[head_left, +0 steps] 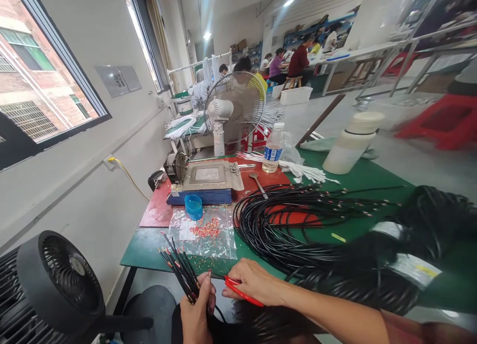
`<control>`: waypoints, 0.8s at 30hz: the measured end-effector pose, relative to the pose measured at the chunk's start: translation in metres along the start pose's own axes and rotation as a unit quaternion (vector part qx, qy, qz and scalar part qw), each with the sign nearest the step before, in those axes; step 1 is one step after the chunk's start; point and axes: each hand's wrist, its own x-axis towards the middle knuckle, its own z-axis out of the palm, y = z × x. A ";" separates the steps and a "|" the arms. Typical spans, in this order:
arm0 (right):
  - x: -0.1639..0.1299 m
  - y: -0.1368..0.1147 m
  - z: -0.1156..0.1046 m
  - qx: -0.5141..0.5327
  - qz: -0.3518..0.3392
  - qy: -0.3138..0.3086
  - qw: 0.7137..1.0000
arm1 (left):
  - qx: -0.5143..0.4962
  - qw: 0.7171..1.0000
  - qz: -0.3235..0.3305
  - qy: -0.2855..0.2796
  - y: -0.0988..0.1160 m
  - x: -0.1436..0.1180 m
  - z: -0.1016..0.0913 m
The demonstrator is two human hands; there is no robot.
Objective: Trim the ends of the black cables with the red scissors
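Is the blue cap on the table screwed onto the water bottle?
No. The blue cap lies alone on the clear plastic sheet, well apart from the water bottle, which carries its own white cap.

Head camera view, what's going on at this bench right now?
A person sits at a green-topped bench. The left hand grips a bundle of black wires, ends fanned upward. The right hand holds a red tool beside the bundle. A big coil of black cable lies ahead, with red bits on a plastic bag.
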 end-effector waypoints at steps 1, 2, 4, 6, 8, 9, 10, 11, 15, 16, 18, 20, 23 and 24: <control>0.001 0.000 0.000 0.008 0.005 0.001 1.000 | -0.007 1.000 0.001 -0.002 -0.001 0.001 -0.001; 0.001 0.000 0.001 0.015 0.008 0.004 1.000 | -0.014 1.000 0.001 -0.004 -0.002 0.001 -0.002; 0.001 -0.002 0.001 0.033 0.010 0.012 0.999 | -0.031 1.000 0.002 0.002 -0.003 0.001 -0.003; 0.002 -0.004 0.001 0.080 0.013 0.011 0.997 | -0.042 0.999 0.004 0.008 -0.002 -0.001 -0.004; 0.003 -0.007 0.001 0.173 0.020 -0.003 0.985 | -0.047 0.999 0.006 0.012 -0.002 -0.003 -0.004; 0.004 -0.008 0.001 0.227 0.023 -0.012 0.973 | -0.050 0.999 0.007 0.013 -0.002 -0.004 -0.004; 0.005 -0.010 0.002 0.280 0.025 -0.019 0.960 | -0.053 0.999 0.007 0.011 -0.002 -0.004 -0.004; 0.007 -0.011 0.003 0.326 0.027 -0.025 0.945 | -0.054 0.998 0.009 0.006 -0.003 -0.005 -0.005; 0.015 -0.016 0.009 0.429 0.032 -0.040 0.902 | -0.037 0.999 0.016 -0.036 -0.009 -0.004 -0.007; 0.017 -0.017 0.010 0.437 0.036 -0.044 0.898 | -0.032 0.998 0.019 -0.045 -0.010 -0.003 -0.008; 0.018 -0.018 0.010 0.442 0.047 -0.056 0.894 | -0.024 0.998 0.022 -0.053 -0.012 -0.002 -0.010; 0.017 -0.018 0.010 0.441 0.053 -0.065 0.894 | -0.017 0.998 0.023 -0.053 -0.013 -0.002 -0.011; 0.014 -0.016 0.011 0.436 0.036 -0.064 0.897 | -0.006 0.998 0.027 -0.052 -0.014 -0.002 -0.011; 0.013 -0.014 0.013 0.431 0.030 -0.061 0.900 | -0.004 0.998 0.027 -0.052 -0.014 -0.002 -0.010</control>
